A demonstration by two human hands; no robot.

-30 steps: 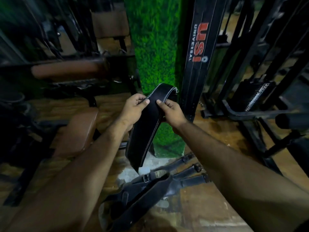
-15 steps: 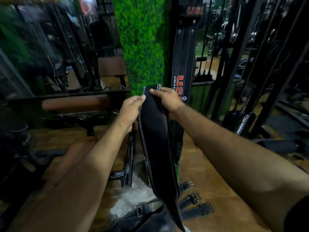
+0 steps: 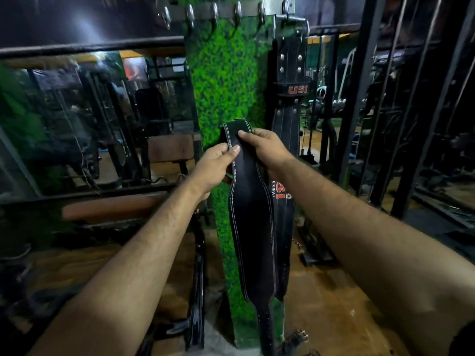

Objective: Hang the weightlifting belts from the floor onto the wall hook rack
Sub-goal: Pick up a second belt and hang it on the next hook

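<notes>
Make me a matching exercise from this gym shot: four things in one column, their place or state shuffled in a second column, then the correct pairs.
Things:
1. white-stitched belt
2. USI belt
3. hook rack
4. belt buckle

Places or states:
A. on the floor
B. already hanging from a hook
C. mounted at the top of the green wall
D. held up by the left hand and right hand

Pairs: 1-D, 2-B, 3-C, 4-A

Both forearms were bare from wrist to elbow, with fine dark hair along them. Neither the left hand (image 3: 214, 160) nor the right hand (image 3: 267, 147) wore gloves or rings. Behind the right elbow showed a dark sleeve edge (image 3: 462, 340).
</notes>
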